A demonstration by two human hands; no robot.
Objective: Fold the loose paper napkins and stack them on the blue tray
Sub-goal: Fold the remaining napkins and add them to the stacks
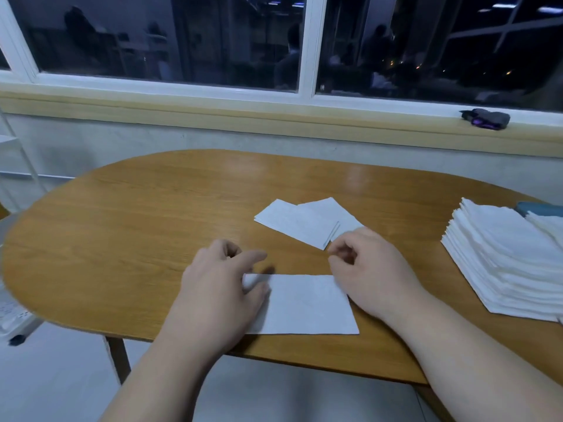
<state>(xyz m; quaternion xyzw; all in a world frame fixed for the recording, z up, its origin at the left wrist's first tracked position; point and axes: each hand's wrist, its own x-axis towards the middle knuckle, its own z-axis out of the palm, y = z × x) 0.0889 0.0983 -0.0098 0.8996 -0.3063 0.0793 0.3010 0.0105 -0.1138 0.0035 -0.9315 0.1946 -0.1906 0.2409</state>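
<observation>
**A:** Start with what we can't see. The blue tray (537, 208) is only a sliver at the right edge, cut off by the frame, with a second white pile (548, 224) in front of it that's also cropped.

**B:** The left hand (219, 287) is smeared with blur too. It covers the left end of the flat white paper napkin (304, 303), thumb on the paper and forefinger reaching forward. I can't tell whether it's pinching or only pressing.

**A:** Same trouble with the right hand (371, 269). Its fingers are curled under and the tips are tucked away. No paper shows between them, but I can't tell if it grips anything. Its heel hides the napkin's far right corner.

**B:** The napkin itself is a clean rectangle lying flat at the near edge of the oval wooden surface (137, 226), between the two hands.

**A:** Just beyond it are two folded white napkins (298, 222), overlapping and fanned slightly apart, well short of the tray.

**B:** Over on the right is the tall stack of white paper napkins (502, 263), with its layers stepped and skewed (not the tidiest tower).

**A:** There's also a dark lump with a purple glint (487, 118) on the window sill, too murky to name.
</observation>
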